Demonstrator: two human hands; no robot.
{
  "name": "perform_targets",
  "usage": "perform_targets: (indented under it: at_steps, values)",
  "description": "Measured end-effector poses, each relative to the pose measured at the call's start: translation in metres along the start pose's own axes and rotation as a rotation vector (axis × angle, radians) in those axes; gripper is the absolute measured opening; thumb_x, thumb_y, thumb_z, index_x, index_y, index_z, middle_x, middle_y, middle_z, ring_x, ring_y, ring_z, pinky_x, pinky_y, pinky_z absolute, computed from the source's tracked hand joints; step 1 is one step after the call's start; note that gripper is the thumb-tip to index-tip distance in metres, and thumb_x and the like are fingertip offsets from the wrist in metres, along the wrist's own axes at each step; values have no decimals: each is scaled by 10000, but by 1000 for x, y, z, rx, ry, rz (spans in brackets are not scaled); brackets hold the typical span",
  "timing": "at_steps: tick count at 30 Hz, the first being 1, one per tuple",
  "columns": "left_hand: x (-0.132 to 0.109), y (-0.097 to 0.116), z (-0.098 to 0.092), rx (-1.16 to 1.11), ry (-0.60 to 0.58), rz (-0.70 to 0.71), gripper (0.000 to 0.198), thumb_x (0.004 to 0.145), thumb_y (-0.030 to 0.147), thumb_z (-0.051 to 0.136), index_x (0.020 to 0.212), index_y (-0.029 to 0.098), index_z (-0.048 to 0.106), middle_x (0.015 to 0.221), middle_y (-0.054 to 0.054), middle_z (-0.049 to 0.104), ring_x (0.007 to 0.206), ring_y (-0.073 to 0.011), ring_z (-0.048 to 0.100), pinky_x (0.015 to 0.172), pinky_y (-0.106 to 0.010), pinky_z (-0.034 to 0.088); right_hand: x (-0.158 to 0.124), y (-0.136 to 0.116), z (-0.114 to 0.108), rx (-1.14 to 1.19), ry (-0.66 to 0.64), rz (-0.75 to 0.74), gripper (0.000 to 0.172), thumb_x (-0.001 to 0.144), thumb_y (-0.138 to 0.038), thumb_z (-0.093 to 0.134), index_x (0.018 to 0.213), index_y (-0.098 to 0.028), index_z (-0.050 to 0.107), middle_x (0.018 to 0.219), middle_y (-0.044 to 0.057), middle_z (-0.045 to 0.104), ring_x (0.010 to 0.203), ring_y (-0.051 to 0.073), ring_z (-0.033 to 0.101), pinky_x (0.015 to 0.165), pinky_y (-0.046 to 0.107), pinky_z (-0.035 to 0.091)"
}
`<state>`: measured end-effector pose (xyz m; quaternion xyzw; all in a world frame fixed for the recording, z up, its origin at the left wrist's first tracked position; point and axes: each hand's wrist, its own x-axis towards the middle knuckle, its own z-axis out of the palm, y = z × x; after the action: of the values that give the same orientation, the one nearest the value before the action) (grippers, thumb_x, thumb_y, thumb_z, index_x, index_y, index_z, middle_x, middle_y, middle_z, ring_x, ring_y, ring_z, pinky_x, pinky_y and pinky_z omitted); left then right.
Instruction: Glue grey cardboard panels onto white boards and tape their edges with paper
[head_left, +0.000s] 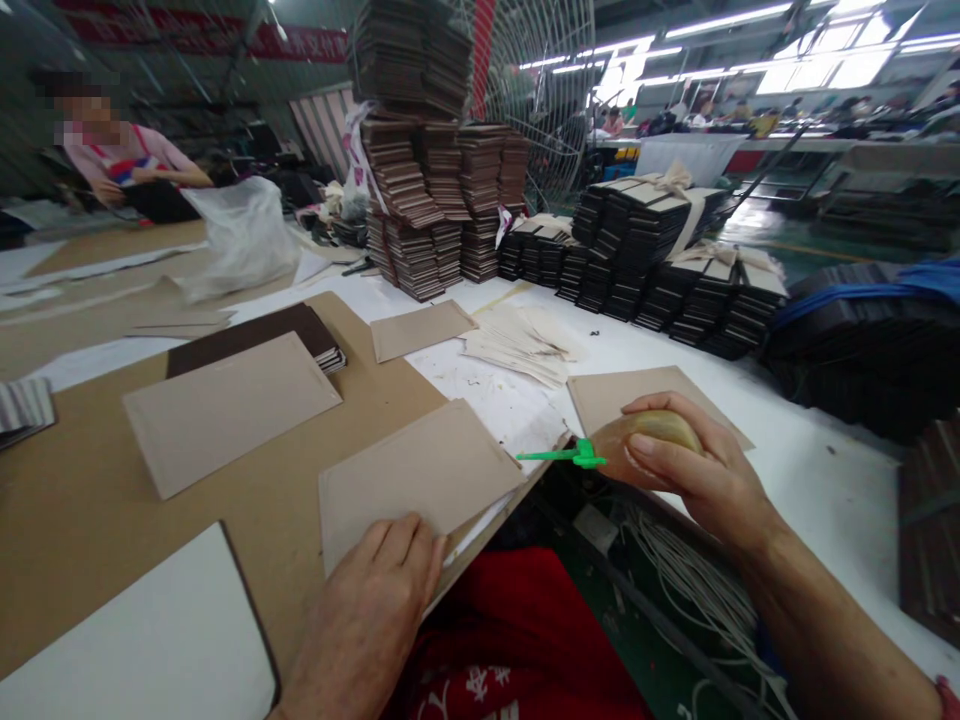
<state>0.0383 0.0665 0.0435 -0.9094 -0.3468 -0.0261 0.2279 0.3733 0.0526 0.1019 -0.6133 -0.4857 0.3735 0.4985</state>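
My right hand (697, 465) is wrapped round a yellowish squeeze bottle (634, 445) with a thin green nozzle (559, 455) pointing left, over the table's front edge. Flat on the table lies a beige rectangular panel (420, 470), its right corner close to the nozzle tip. My left hand (379, 590) rests on this panel's near edge, fingers together and laid flat. Another beige panel (232, 410) leans over a dark brown stack (259, 335) to the left. Partly behind my right hand is a further beige panel (645, 390).
Thin cream strips (517, 345) lie fanned out beyond the panels. Tall brown stacks (420, 200) and tied black bundles (645, 240) line the back. A white board (150, 630) is at lower left. Cables (682, 570) hang below the edge. Another person (127, 150) sits far left.
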Motion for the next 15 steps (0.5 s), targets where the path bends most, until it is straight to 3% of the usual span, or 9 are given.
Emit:
perform_targets:
  at_steps: [6, 11, 13, 15]
  values:
    - [0, -1, 6, -34, -60, -37, 358, 792, -28, 527, 1056, 176, 657, 1048, -80, 674, 888, -233, 613, 728, -346, 524, -1, -2, 0, 189, 77, -15, 310, 762, -386, 710, 1012, -258, 578, 782, -10, 588, 676, 189, 564, 568, 289, 450]
    - [13, -4, 3, -154, -144, -61, 358, 731, -66, 509, 851, 234, 665, 829, 0, 664, 753, -197, 630, 622, -302, 512, -8, -1, 8, 477, 88, 50, 340, 745, -398, 706, 1014, -244, 567, 767, 3, 628, 614, 180, 576, 504, 265, 408]
    - [18, -9, 0, -154, -122, -74, 347, 747, -57, 493, 787, 252, 645, 758, 26, 649, 708, -178, 631, 599, -283, 499, -11, 1, 11, 536, 82, 81, 388, 722, -414, 723, 1026, -238, 559, 764, 13, 643, 597, 180, 581, 483, 254, 395]
    - [20, -17, -2, -102, -15, -62, 312, 785, -16, 485, 759, 265, 618, 717, 39, 634, 674, -166, 625, 578, -282, 475, -13, 3, 13, 570, 91, 85, 421, 695, -418, 744, 1025, -232, 560, 751, 18, 649, 594, 187, 587, 479, 253, 398]
